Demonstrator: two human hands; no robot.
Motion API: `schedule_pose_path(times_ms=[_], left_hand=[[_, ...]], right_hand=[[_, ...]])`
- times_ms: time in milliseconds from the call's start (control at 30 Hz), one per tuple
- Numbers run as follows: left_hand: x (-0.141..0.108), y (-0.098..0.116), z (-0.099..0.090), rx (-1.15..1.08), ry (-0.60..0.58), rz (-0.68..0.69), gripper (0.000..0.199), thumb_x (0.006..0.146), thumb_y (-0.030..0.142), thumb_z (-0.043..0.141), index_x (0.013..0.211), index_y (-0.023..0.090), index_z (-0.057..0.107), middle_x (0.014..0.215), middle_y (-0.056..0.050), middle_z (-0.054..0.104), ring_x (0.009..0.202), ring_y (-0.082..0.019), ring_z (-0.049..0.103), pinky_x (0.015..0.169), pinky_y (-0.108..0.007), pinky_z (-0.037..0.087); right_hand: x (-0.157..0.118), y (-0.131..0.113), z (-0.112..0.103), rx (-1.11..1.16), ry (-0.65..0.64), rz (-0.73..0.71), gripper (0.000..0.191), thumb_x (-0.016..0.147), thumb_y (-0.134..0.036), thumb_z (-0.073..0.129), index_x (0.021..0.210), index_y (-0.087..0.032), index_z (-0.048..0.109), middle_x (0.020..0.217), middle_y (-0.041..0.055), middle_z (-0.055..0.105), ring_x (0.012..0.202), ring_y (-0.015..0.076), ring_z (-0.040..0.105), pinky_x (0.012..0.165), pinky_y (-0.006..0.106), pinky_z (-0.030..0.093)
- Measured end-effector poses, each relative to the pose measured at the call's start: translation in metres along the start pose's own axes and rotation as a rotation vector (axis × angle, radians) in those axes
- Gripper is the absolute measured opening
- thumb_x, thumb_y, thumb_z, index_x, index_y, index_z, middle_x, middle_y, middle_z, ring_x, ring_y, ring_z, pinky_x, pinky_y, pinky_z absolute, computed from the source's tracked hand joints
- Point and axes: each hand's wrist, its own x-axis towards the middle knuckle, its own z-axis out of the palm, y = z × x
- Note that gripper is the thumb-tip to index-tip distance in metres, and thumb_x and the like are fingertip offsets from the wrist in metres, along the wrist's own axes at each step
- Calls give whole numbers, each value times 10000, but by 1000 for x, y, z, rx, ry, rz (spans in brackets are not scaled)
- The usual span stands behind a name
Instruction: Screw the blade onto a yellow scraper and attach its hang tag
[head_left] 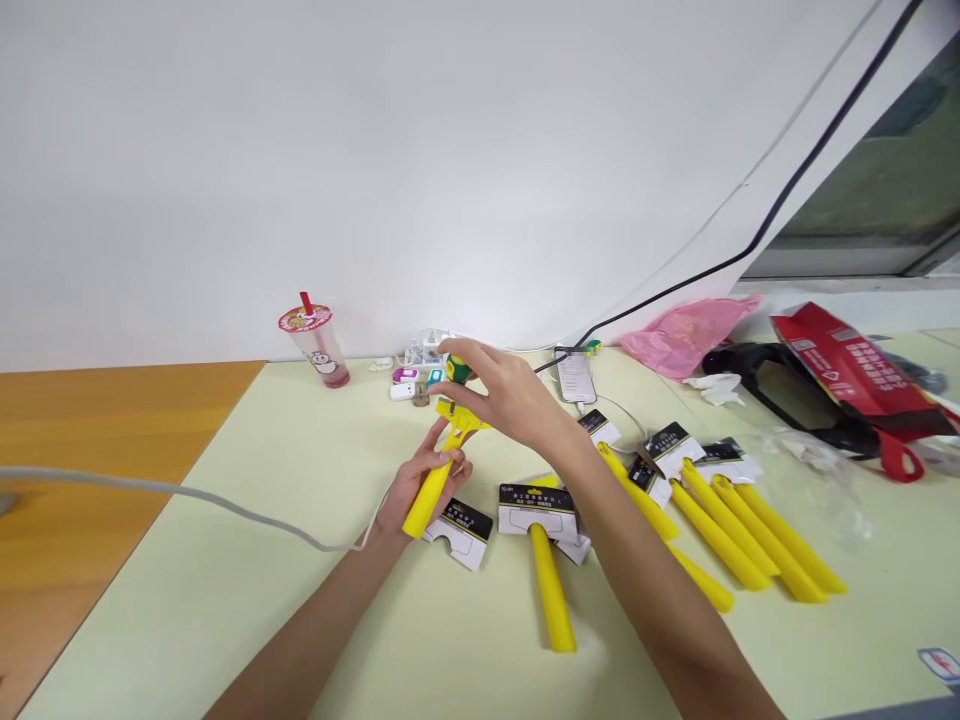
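Note:
My left hand [409, 488] is closed around the handle of a yellow scraper [429, 500], tilted with its wide head up and away from me. Over that head, my right hand [510, 392] grips the green and yellow handle of a screwdriver [457, 369] between thumb and fingers. The screwdriver's shaft is hard to make out against the scraper head. Below my hands lies a loose printed card [463, 535] with a cut-out. Beside it rests another yellow scraper [551, 590], its head covered by a black and white card [538, 508].
Several carded yellow scrapers [720, 525] lie at right. Along the wall stand a plastic cup [322, 350] with a straw, small plugs [405, 383], and a phone [576, 378] on a cable. A pink bag [686, 335] and red box [851, 365] sit far right. A grey cable [247, 515] crosses at left.

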Motion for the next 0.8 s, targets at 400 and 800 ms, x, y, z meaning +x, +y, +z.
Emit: schedule_pose_path(times_ms=[400,800], left_hand=[[23,7,0,14,25,-63,671,747,-27,727,1338,282,649,1002,-17,705,766,-104,658,889,-298,544],[19,8,1,-5,47,-91,707,781,-24,702,1400,305,612,920,-3,648,752,-109,642,863,-304,553]], right_hand=[[1,0,-8,5,-178,27,388,1075,-187,471,1452,-277,464,1409,110,640,1053,243,706,884,419,583],[-5,15,-10,170,-90,-51,475,1046,-115,440,1495,-269,432,1467,126,569,1223,243,639,1035,460,560]])
